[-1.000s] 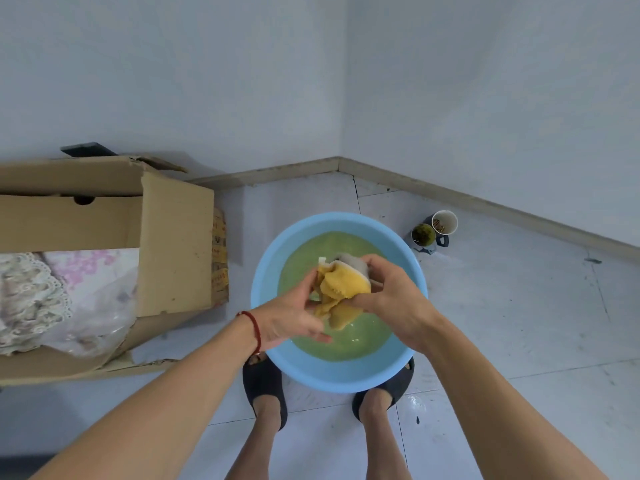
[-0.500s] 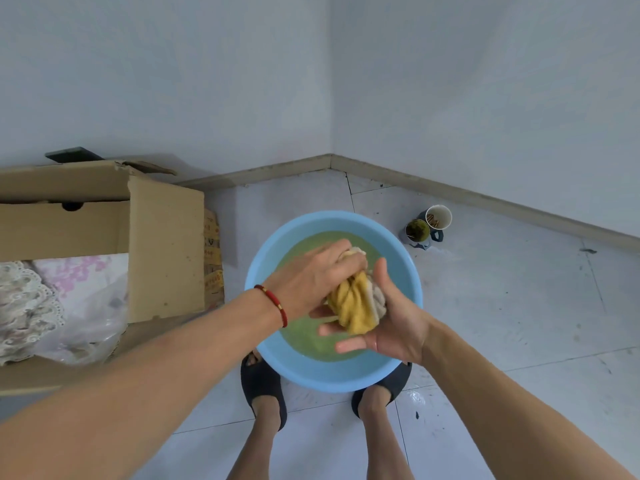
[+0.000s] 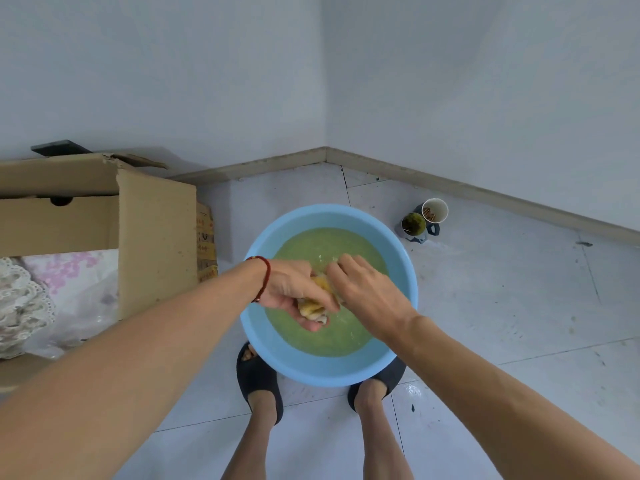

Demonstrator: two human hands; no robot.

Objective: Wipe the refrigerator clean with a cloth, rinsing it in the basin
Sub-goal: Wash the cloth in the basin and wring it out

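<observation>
Blue plastic, the one basin (image 3: 263,344) sits on the floor between the person's feet, holding greenish water. Over it, left hand (image 3: 294,289) and right hand (image 3: 363,292) both clench the one yellow cloth (image 3: 313,306). Hard wringing could splash onto the tiles. Two cups (image 3: 424,218) stand nearby.

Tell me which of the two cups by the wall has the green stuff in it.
The cup nearer the basin; the white cup behind it, closer to the wall, looks mostly empty.
</observation>
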